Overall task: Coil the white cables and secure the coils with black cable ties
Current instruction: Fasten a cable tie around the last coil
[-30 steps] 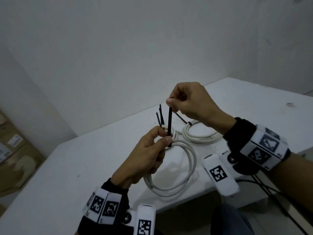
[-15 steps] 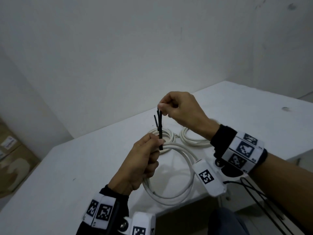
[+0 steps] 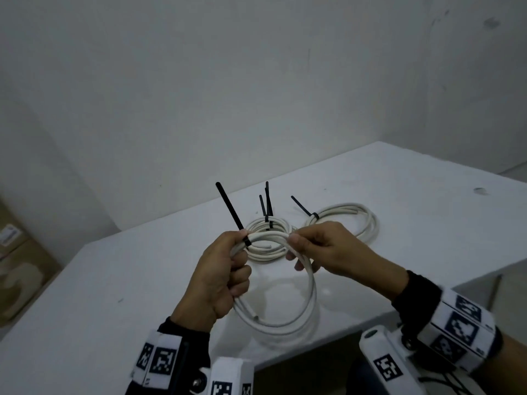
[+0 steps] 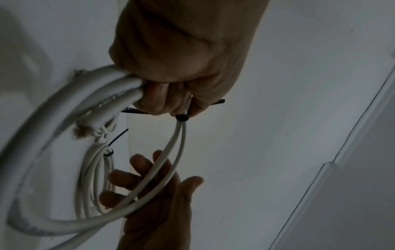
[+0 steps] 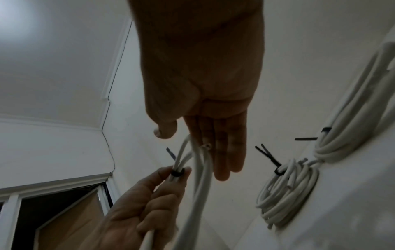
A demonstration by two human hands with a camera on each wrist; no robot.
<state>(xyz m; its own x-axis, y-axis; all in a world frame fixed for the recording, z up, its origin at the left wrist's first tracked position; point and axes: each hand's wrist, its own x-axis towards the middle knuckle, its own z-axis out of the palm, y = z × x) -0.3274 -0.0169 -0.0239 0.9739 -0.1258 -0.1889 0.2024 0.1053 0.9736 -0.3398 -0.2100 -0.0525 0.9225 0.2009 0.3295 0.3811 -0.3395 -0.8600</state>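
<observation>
My left hand [image 3: 228, 266] grips a coil of white cable [image 3: 310, 295] above the table, at the spot where a black cable tie [image 3: 246, 241] wraps it. The tie's tail sticks up and to the left. My right hand [image 3: 322, 246] holds the coil's right side on straight fingers, with the thumb beside the strands. The right wrist view shows the tie [image 5: 177, 173] between my left thumb and fingers. In the left wrist view the strands cross the spread fingers of my right hand [image 4: 153, 203].
Two tied coils lie on the white table [image 3: 114, 280] behind my hands, one in the middle [image 3: 278, 223] and one farther right [image 3: 368, 223], with black tie tails sticking up. Cardboard boxes [image 3: 17, 266] stand on the floor at the left. The table's front edge runs just below the held coil.
My right hand has let go of the tie's tail and dropped to the coil's right side. The left hand has kept its hold on the coil.
</observation>
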